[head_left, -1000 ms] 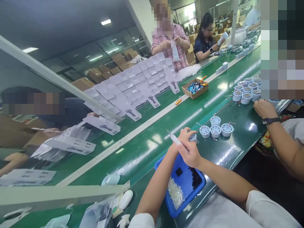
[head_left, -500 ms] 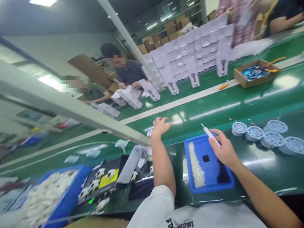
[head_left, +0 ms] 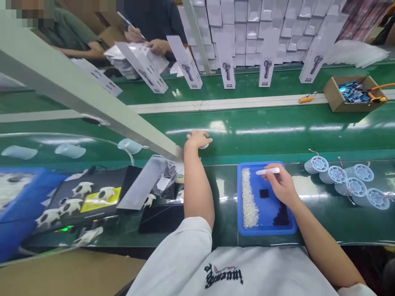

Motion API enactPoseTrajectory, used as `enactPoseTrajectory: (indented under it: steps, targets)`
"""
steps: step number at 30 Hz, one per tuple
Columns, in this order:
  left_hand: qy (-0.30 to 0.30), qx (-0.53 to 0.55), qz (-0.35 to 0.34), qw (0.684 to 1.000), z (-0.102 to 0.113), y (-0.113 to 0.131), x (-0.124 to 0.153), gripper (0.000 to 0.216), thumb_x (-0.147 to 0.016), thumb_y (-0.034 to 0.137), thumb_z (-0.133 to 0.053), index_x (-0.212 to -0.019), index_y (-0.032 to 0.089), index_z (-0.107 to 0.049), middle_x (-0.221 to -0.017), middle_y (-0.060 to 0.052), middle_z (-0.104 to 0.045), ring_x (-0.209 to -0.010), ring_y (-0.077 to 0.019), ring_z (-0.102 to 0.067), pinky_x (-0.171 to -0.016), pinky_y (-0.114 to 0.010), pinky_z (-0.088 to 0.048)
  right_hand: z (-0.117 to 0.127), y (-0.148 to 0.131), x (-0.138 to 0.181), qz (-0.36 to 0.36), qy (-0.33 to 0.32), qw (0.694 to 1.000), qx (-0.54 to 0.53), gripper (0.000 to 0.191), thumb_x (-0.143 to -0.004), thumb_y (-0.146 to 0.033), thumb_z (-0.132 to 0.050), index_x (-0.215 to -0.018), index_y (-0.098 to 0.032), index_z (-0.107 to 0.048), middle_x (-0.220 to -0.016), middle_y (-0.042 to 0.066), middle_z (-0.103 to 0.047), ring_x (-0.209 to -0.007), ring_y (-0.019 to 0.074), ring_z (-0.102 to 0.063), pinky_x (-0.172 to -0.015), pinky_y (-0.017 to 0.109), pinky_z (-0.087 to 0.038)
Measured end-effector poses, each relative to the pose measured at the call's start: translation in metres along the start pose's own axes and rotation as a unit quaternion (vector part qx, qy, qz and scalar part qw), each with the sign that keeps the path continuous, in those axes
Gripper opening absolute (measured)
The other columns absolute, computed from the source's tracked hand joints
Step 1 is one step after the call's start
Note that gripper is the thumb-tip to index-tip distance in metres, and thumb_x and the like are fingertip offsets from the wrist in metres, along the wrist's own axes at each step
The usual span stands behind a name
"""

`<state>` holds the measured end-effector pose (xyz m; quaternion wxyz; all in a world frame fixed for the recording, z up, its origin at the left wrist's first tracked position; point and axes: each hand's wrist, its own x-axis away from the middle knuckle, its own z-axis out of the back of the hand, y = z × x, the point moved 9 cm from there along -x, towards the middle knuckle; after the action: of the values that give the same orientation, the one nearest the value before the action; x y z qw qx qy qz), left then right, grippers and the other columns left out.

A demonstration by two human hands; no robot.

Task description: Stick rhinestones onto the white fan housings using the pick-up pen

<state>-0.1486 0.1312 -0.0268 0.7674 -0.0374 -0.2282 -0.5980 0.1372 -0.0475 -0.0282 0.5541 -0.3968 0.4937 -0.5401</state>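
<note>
My left hand point(head_left: 197, 139) reaches out over the green belt beside the grey post. Its fingers curl down over a small pale part point(head_left: 206, 145), mostly hidden beneath them. My right hand point(head_left: 281, 183) grips a white pen-shaped tool point(head_left: 268, 171) with a thin tip that points left. Under that tool lies a shallow blue tray point(head_left: 268, 231). Along the tray's left side runs a heap of small whitish pieces point(head_left: 250, 205). A black square point(head_left: 263, 193) sits mid-tray, and a pile of dark pieces point(head_left: 281, 216) lies at its lower right.
Several translucent blue round housings point(head_left: 336, 174) with wires stand at right. The grey post point(head_left: 138, 123) slants across the left. White boxes point(head_left: 227, 70) line the far side, near a carton point(head_left: 348, 100) of blue packets. White animal-shaped parts point(head_left: 106, 193) lie left. Co-workers' hands point(head_left: 157, 46) handle paper.
My view has turned downward and levelled. My left hand's spread fingers have come down over the pale part. The white tool has tipped from upright to nearly level over the tray.
</note>
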Motion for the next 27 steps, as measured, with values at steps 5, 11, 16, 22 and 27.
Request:
enactPoseTrajectory:
  steps: [5, 11, 16, 22, 27]
  targets:
    - [-0.066, -0.017, -0.134, 0.989, -0.015, 0.055, 0.011, 0.044, -0.081, 0.041, -0.059, -0.122, 0.026, -0.061, -0.137, -0.008, -0.047, -0.129, -0.0282, -0.046, -0.111, -0.038, -0.035, -0.012, 0.0, -0.001, -0.018, -0.056, 0.998, 0.011, 0.035, -0.087, -0.057, -0.057, -0.093, -0.023, -0.059, -0.085, 0.006, -0.068, -0.071, 0.0199, -0.067, -0.07, 0.039, -0.059]
    - [-0.104, -0.053, -0.207, 0.971, -0.031, 0.102, 0.033, 0.046, -0.079, 0.036, -0.063, -0.124, 0.025, -0.059, -0.138, -0.008, -0.045, -0.125, -0.0284, -0.049, -0.104, -0.037, -0.043, -0.006, -0.002, -0.002, -0.014, -0.032, 0.999, 0.004, 0.033, -0.087, -0.056, -0.057, -0.093, -0.023, -0.059, -0.086, 0.007, -0.068, -0.071, 0.0203, -0.067, -0.068, 0.039, -0.058]
    - [-0.108, -0.054, -0.214, 0.969, -0.026, 0.104, 0.04, 0.046, -0.08, 0.03, -0.06, -0.126, 0.027, -0.057, -0.137, -0.007, -0.046, -0.116, -0.0246, -0.056, -0.097, -0.033, -0.047, -0.004, -0.001, -0.001, -0.014, -0.029, 0.999, 0.024, 0.034, -0.088, -0.056, -0.056, -0.092, -0.022, -0.058, -0.084, 0.006, -0.068, -0.069, 0.0195, -0.066, -0.067, 0.038, -0.057]
    - [-0.088, -0.049, -0.211, 0.972, -0.007, 0.098, 0.05, 0.045, -0.082, 0.03, -0.057, -0.128, 0.027, -0.055, -0.137, -0.006, -0.049, -0.114, -0.0244, -0.057, -0.096, -0.033, -0.046, -0.001, -0.001, -0.001, 0.006, -0.02, 0.998, 0.053, 0.03, -0.09, -0.052, -0.054, -0.092, -0.022, -0.058, -0.087, 0.006, -0.067, -0.067, 0.0175, -0.065, -0.064, 0.035, -0.055]
    - [-0.081, -0.039, -0.204, 0.975, 0.006, 0.097, 0.066, 0.044, -0.085, 0.028, -0.054, -0.129, 0.026, -0.054, -0.139, -0.006, -0.049, -0.118, -0.0258, -0.056, -0.098, -0.036, -0.045, 0.006, -0.022, 0.002, 0.095, 0.006, 0.985, 0.146, 0.017, -0.091, -0.038, -0.053, -0.084, -0.022, -0.054, -0.077, 0.002, -0.062, -0.064, 0.0155, -0.059, -0.062, 0.031, -0.05]
